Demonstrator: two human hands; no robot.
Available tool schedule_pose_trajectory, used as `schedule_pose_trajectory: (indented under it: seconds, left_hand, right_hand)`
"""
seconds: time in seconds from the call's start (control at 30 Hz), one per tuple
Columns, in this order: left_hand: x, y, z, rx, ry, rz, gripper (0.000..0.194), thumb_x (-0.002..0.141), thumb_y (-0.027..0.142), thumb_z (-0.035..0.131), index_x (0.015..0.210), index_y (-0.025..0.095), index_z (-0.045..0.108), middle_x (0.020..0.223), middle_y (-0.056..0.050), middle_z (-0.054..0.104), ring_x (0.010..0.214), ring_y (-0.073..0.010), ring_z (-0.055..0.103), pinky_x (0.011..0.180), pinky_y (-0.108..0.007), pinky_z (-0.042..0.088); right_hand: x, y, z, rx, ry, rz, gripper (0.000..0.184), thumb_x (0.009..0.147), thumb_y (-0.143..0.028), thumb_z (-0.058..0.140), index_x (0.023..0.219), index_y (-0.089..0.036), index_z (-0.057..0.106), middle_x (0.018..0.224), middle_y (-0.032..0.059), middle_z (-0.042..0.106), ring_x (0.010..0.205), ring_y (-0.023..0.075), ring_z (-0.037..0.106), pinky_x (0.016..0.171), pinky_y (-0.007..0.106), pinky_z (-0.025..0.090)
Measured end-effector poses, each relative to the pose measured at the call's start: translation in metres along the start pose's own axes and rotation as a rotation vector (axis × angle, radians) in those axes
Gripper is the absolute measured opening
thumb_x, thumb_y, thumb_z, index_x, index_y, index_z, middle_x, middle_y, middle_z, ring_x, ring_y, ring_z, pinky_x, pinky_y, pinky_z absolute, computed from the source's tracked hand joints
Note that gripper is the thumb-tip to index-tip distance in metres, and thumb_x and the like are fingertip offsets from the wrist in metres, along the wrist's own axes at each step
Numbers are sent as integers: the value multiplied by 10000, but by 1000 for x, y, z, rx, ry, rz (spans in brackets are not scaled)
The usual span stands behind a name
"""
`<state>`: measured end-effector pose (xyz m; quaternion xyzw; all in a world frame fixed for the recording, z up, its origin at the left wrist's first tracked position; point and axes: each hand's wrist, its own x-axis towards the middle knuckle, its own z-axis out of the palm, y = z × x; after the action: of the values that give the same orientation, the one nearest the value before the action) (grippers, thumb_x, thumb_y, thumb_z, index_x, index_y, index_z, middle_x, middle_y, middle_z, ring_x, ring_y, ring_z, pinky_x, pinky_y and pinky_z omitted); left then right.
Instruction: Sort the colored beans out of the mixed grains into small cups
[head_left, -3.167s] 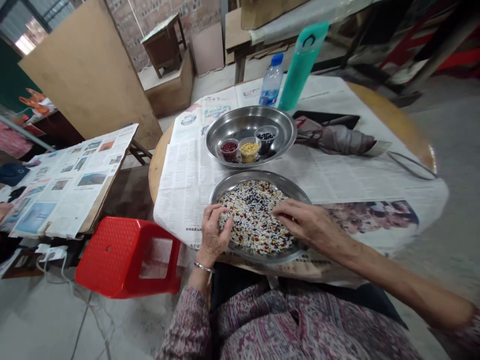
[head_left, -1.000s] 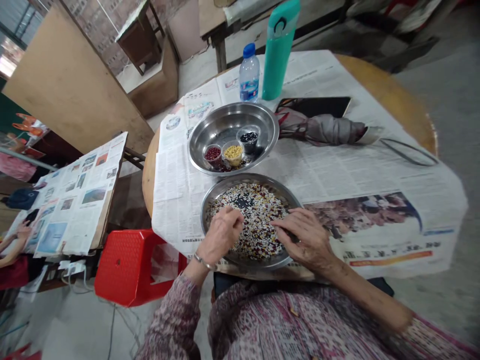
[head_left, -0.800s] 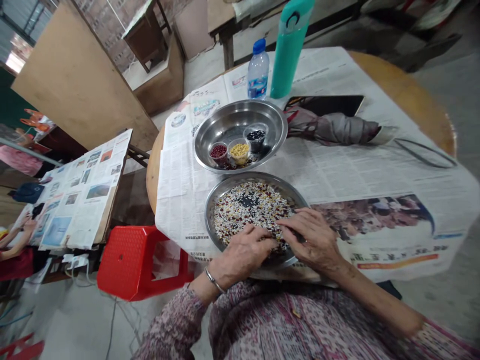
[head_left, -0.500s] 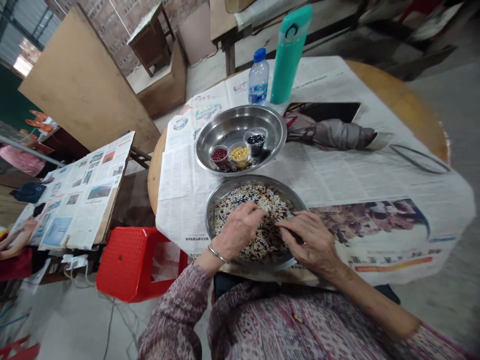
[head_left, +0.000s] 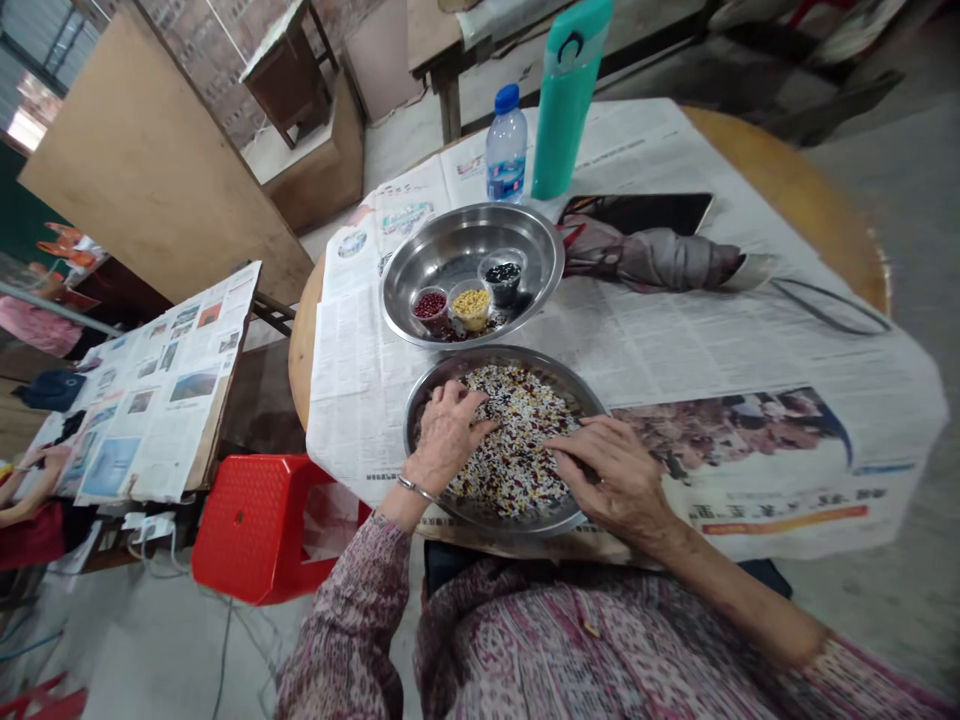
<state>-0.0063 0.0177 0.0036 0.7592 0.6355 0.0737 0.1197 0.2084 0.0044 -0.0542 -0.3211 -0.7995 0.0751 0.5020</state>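
The mixed heap of small white, dark red, yellow and black grains and beans (head_left: 517, 440) lies in a shallow round stainless-steel basin (head_left: 576, 384) at the near edge. Each piece should be light, hard and slick, prone to roll or scatter, and best taken between thumb and fingertip; the basin looks stiff and smooth-walled, probably best held by its rim at 3 and 9 o'clock.

At the basin's 10 o'clock, the left hand (head_left: 444, 435) has its grip spread, thumb apart from the curled fingers. At 3 o'clock, the right hand (head_left: 619, 475) has thumb and forefinger close over the heap; I cannot tell whether its grip pinches anything.

Toward 11 o'clock sits a second steel basin (head_left: 420, 250) with 3 clear plastic cups: dark red beans (head_left: 430, 306) at 7, yellow beans (head_left: 471, 304) at 6, black beans (head_left: 503, 276) at 4.

The round wooden surface (head_left: 814, 210) is spread with printed newspaper (head_left: 360, 400). At 12 o'clock stand a blue-capped clear bottle (head_left: 506, 155) and a teal bottle (head_left: 568, 120); a folded grey umbrella (head_left: 664, 260) lies toward 1. On the concrete floor, a red plastic stool (head_left: 244, 520) stands at 8.
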Motion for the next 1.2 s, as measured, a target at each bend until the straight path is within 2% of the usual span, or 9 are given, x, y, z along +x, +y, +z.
schedule_pose_trajectory:
  seconds: [0.07,0.17,0.47,0.57,0.63,0.73,0.8,0.9,1.2]
  left_hand:
    - [-4,2,2,-77,-34,1,155,940,195,613,1080,187,680,1087,-71,635,1057,-200,604,985,-347,501]
    - [-12,8,7,-194,-44,-4,171,926,85,564,1009,177,683,976,-43,648,950,-165,630,956,-313,513]
    - [-49,48,9,-305,-124,227,277,1015,146,418,1188,197,628,1136,-52,680,1056,-147,644,969,-286,543]
    - [-42,45,5,-226,-35,177,326,996,102,397,1207,216,618,1245,-65,642,1138,-160,604,1023,-314,520]
    - [-32,36,2,-123,32,81,315,968,144,494,1262,199,593,1331,-108,583,1229,-225,540,1067,-393,491]
    - [-19,21,1,-29,18,-37,499,880,234,673,1357,169,541,1375,-163,509,1257,-305,486,1070,-474,468]
    - [-13,14,2,-54,-38,-30,478,859,231,702,1318,183,582,1315,-139,525,1218,-283,511,1082,-451,457]
    - [-7,8,6,-141,-78,15,270,887,137,627,1148,187,671,1161,-84,579,1113,-207,581,1052,-358,479]
    - [15,11,5,-180,12,-129,142,814,47,620,860,153,701,893,-59,707,918,-190,661,927,-337,535]
  right_hand:
    - [-1,0,0,-7,-2,-2,182,867,-62,615,986,-199,635,738,7,683,673,167,623,878,385,508]
    - [-2,1,0,-10,-8,-1,181,870,-70,609,989,-203,637,755,7,695,681,168,632,888,390,510]
    - [-4,2,1,10,-2,21,214,857,-81,609,994,-240,654,747,-15,696,659,160,636,881,383,521]
    - [-5,2,1,30,-1,51,212,854,-89,608,981,-248,669,745,-20,700,658,158,638,884,384,519]
    - [-5,2,1,36,4,56,208,850,-91,615,971,-248,676,747,-21,701,660,157,638,891,383,516]
    - [-3,1,0,29,-1,46,200,853,-87,622,970,-242,671,740,-21,696,648,152,633,886,380,515]
    - [-2,0,-1,24,-6,41,191,860,-87,617,970,-237,665,735,-21,691,644,150,632,884,380,515]
    - [-1,0,-1,16,3,25,183,866,-85,615,972,-227,659,726,-20,682,636,147,625,879,378,513]
    - [-4,2,1,45,-1,37,203,857,-85,610,976,-240,668,744,-25,698,653,154,639,882,391,511]
